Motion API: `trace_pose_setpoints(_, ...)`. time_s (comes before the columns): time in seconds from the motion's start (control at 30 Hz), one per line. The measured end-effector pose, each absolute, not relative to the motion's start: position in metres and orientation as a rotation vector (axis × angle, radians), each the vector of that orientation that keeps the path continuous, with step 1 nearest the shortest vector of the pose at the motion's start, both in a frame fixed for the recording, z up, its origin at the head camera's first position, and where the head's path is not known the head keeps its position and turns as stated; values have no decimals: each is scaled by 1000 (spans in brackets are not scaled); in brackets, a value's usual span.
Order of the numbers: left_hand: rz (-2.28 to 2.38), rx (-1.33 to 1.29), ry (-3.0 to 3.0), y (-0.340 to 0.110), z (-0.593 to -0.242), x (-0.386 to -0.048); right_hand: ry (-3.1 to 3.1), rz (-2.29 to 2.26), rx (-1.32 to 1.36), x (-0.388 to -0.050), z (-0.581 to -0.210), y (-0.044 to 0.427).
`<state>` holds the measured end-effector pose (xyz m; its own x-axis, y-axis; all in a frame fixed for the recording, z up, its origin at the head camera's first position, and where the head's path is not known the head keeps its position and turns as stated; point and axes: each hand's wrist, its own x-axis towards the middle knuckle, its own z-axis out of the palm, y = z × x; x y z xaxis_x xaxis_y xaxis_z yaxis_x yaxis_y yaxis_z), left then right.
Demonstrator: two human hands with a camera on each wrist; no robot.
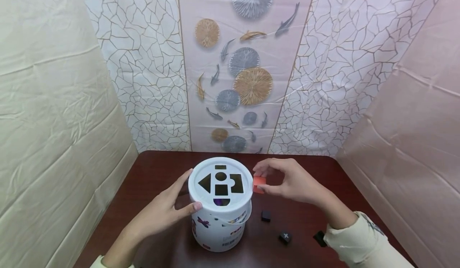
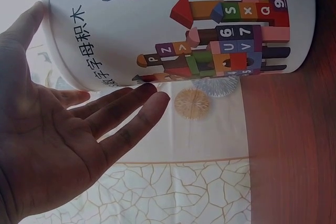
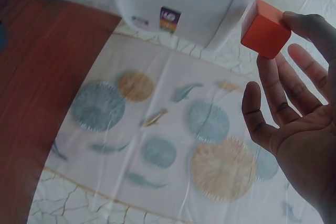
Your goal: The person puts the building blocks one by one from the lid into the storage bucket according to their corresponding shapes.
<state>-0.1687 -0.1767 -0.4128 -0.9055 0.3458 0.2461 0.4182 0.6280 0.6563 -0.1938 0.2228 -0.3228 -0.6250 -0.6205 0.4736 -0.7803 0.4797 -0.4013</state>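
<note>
A white bucket (image 1: 217,230) with printed toy-block pictures stands on the table. Its white lid (image 1: 235,167) has cut-outs: a triangle, a circle, a square, a notched shape and others. My left hand (image 1: 159,212) rests against the bucket's left side, fingers extended, its thumb on the near rim. In the left wrist view, that palm (image 2: 55,142) holds nothing. My right hand (image 1: 292,180) pinches an orange-red cube block (image 1: 259,183) between thumb and fingertips, just right of the lid's rim. The right wrist view shows the cube (image 3: 265,30) beside the bucket.
Right of the bucket lie small dark blocks: one plain (image 1: 266,216), one with a white plus sign (image 1: 285,237), and a third (image 1: 319,239) near the right sleeve. The bucket's handle (image 1: 246,219) hangs at its right front. Patterned cloth (image 1: 151,80) surrounds the dark red table (image 1: 158,166).
</note>
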Motion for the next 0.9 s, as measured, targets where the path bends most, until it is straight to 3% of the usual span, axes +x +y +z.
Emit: trace_pose_setpoints(0.9,-1164,-642,-2801,-177,-413,-171,-2465,862,1421,-211,-328,135)
